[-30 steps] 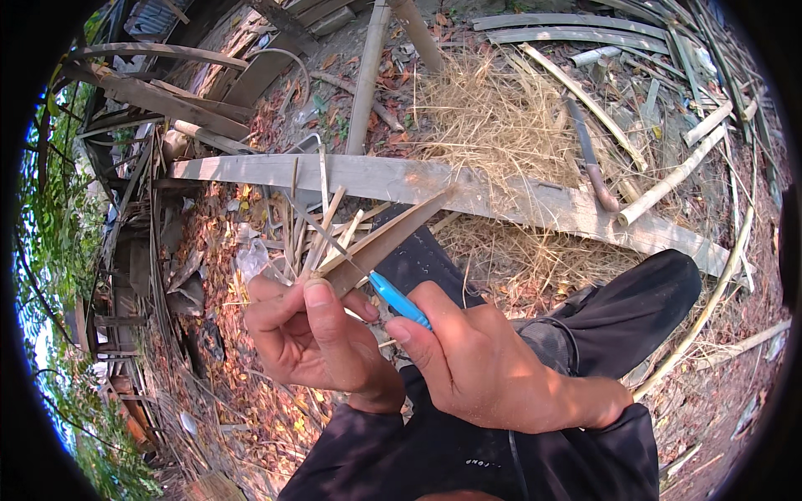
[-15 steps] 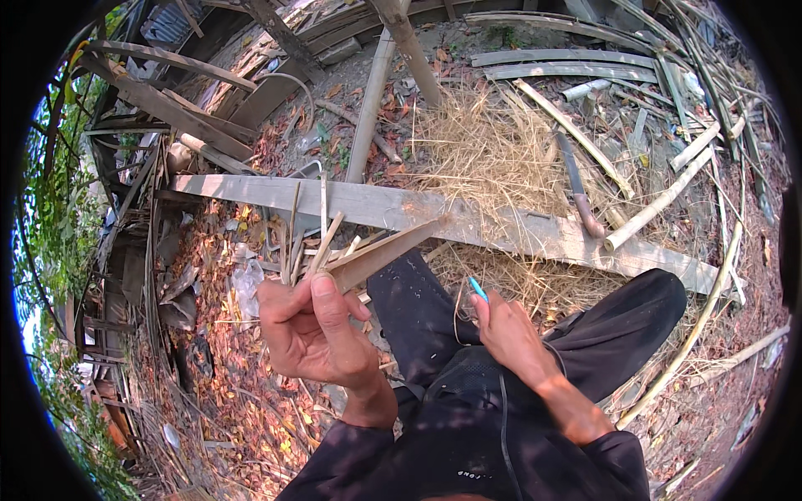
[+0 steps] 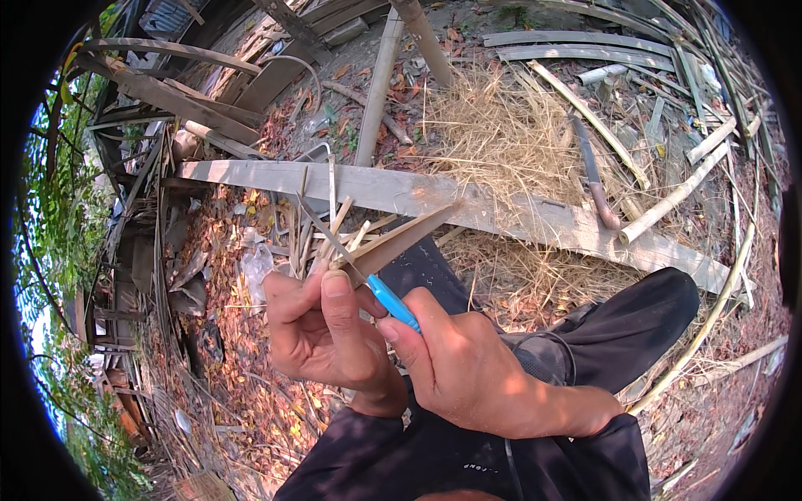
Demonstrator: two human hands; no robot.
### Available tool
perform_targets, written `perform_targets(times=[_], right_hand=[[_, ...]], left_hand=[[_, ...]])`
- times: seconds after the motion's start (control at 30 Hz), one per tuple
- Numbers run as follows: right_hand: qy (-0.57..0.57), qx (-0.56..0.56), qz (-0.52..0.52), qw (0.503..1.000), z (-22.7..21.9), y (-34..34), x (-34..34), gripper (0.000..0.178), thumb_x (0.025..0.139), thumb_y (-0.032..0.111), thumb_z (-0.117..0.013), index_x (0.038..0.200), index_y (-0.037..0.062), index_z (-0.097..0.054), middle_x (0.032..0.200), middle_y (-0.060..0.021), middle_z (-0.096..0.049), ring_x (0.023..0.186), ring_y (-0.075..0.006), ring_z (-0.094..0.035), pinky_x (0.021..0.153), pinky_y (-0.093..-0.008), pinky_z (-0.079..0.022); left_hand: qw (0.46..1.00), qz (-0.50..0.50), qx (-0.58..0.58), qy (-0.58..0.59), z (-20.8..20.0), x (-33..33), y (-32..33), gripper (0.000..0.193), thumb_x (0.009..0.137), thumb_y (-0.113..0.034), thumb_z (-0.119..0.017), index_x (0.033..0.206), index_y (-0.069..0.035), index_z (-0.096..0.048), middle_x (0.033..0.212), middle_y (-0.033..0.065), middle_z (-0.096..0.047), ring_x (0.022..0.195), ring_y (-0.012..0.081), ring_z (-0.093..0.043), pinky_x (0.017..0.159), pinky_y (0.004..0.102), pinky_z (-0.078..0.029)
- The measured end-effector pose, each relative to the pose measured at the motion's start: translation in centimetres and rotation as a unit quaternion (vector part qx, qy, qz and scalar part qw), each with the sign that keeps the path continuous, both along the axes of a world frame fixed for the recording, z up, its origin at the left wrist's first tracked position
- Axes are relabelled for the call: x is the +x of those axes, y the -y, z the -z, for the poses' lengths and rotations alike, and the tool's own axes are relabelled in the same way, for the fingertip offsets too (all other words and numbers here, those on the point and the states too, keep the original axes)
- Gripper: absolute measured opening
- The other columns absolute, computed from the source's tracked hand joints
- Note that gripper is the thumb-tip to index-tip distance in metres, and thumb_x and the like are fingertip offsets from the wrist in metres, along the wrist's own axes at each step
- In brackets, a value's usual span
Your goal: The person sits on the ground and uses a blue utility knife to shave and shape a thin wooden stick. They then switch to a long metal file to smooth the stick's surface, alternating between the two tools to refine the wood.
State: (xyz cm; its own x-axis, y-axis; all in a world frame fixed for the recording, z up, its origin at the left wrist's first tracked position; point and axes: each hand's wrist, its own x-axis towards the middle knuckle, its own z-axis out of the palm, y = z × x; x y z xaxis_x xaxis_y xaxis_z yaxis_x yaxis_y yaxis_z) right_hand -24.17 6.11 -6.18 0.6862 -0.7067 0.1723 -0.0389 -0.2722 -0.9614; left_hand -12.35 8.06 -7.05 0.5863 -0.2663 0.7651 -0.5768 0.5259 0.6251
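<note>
My left hand (image 3: 330,338) is raised in front of me, thumb and forefinger pinched together. The pinch is at the near end of a tapering brown wooden piece (image 3: 405,238); what lies between the fingertips is too small to make out. In my right hand (image 3: 468,359) is a small knife (image 3: 393,302) with a blue handle. Its narrow metal blade points up and to the left, passing close by my left fingertips and the wooden piece. The far end of that piece meets a long grey plank (image 3: 292,177) that crosses in front of my legs.
A curved blade with a brown handle (image 3: 597,194) rests on the plank's right part. Dry straw (image 3: 493,134) lies behind. Several pale sticks (image 3: 342,219) lean beyond my left hand. Bamboo poles (image 3: 672,200) lie at the right, stacked boards (image 3: 167,96) at the far left.
My right hand has moved up and left with the knife, bringing its blade beside my left fingertips. My left hand keeps its pinch. The whole view has shifted slightly.
</note>
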Motion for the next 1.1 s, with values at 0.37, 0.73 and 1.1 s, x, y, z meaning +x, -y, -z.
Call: perform_targets(times=[0.37,0.73,1.1], right_hand=[[-0.116,-0.039,0.096,0.988,4.0,1.8,-1.3,0.029,0.095,0.022,-0.050,0.083,-0.0038,-0.047,0.049,-0.0218,-0.051,0.045,-0.0417,-0.054,0.039,-0.0475,-0.041],[-0.210,-0.077,0.131,0.966,12.6,3.3,-1.2,0.035,0.095,0.030,-0.046,0.091,-0.0044,-0.051,0.055,-0.0254,-0.055,0.055,-0.0472,-0.056,0.048,-0.0524,-0.045],[-0.328,-0.062,0.202,0.921,27.2,5.3,-8.5,0.044,0.097,0.032,-0.041,0.083,-0.0060,-0.057,0.067,-0.0291,-0.059,0.066,-0.0445,-0.061,0.059,-0.0508,-0.048]], left_hand=[[0.999,-0.012,0.025,-0.023,-0.4,-0.2,-0.1,0.009,0.083,0.000,-0.062,0.083,0.006,-0.056,0.072,0.0056,-0.042,0.048,0.0069,-0.041,0.042,0.0189,-0.029],[0.999,0.022,0.037,0.018,0.0,0.3,-0.7,0.010,0.084,0.000,-0.061,0.084,0.005,-0.053,0.075,0.0058,-0.043,0.048,0.0063,-0.040,0.038,0.0190,-0.029],[0.998,0.018,0.057,0.022,-1.2,1.0,-1.1,0.007,0.086,0.002,-0.059,0.083,0.004,-0.053,0.069,0.0020,-0.043,0.049,0.0045,-0.042,0.043,0.0165,-0.031]])
